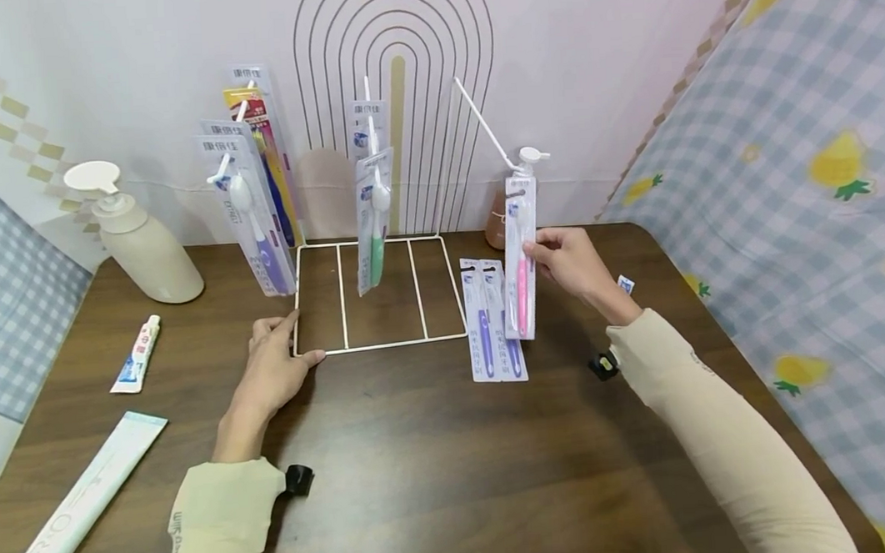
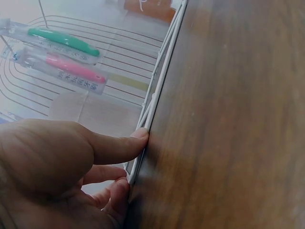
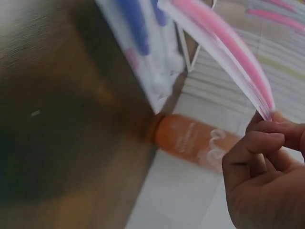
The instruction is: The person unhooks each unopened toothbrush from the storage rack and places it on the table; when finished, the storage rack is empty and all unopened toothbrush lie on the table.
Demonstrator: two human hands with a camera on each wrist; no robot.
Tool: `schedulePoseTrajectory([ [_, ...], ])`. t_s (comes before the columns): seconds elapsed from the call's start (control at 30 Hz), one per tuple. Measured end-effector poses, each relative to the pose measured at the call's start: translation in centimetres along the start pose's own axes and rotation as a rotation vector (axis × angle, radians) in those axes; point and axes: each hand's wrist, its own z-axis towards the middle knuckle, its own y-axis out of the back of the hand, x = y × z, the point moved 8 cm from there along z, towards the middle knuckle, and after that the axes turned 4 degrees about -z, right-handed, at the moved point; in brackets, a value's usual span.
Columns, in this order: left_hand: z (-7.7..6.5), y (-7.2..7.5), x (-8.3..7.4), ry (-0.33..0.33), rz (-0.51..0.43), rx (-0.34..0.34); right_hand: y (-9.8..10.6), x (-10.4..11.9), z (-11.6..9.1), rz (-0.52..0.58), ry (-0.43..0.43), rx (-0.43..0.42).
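Note:
In the head view, my right hand point(image 1: 568, 260) pinches the side edge of a packaged pink toothbrush point(image 1: 522, 281) between thumb and fingers. The pack stands upright near the tip of the right-hand hook point(image 1: 483, 124) on a white wire rack point(image 1: 382, 346). My left hand point(image 1: 272, 360) holds the rack's front left corner; in the left wrist view its thumb and fingers point(image 2: 116, 148) grip the white wire. Packaged toothbrushes hang on the left hook, a purple one point(image 1: 264, 252) in front. The middle hook carries more, with a green one point(image 1: 377, 246) foremost.
Two packaged purple toothbrushes point(image 1: 487, 341) lie side by side, partly behind the held pack. A brown pump bottle point(image 1: 496, 223) stands at the back right, a beige pump bottle point(image 1: 148, 254) at the back left. Toothpaste tubes, one small point(image 1: 137, 357) and one large point(image 1: 89, 495), lie at left.

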Motion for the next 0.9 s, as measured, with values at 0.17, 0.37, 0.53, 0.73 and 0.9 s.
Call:
schedulePoseTrajectory([
  [0.17,0.4,-0.1,0.6,-0.008,-0.01,0.008,0.0,-3.3,-1.0,0.063,-0.1,0.065],
  [0.37,0.6,-0.2,1.2,-0.034,-0.003,-0.004,-1.3,-6.8,-1.7,0.071,-0.24,0.119],
  [0.53,0.6,-0.3,0.8,-0.03,-0.005,0.003,-2.5,-8.4,-1.8,0.025,-0.3,0.122],
  [0.73,0.5,-0.4,0.9,-0.022,-0.005,0.013,-3.6,-9.9,-1.7,0.036,-0.36,0.13],
  [0.9,0.9,-0.3,1.3,-0.035,-0.002,0.002,-3.8,-10.2,-1.5,0.024,-0.371,0.12],
])
